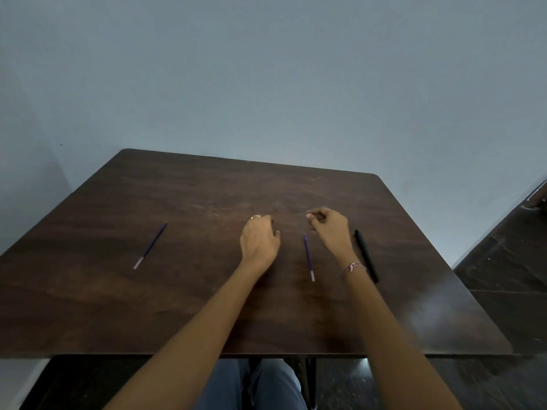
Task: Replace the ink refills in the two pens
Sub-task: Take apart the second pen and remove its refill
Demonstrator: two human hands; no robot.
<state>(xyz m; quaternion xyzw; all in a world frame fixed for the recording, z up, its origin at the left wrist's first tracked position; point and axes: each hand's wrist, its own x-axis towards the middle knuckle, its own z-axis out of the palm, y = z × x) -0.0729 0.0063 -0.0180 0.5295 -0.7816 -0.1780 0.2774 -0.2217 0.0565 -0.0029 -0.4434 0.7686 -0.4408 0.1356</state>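
On the dark wooden surface (177,306), the left hand (260,241) and right hand (328,229) sat with fingers curled; whether either held anything could not be told. A thin purple ink refill (308,257) lay between them, a second purple refill (150,245) well left, a black pen (366,255) beside the right wrist

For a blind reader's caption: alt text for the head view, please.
A left hand and right hand, fingers curled, are over a dark wooden table; whether they hold anything is unclear. A purple refill lies between them, a second refill far left, a black pen by the right wrist.
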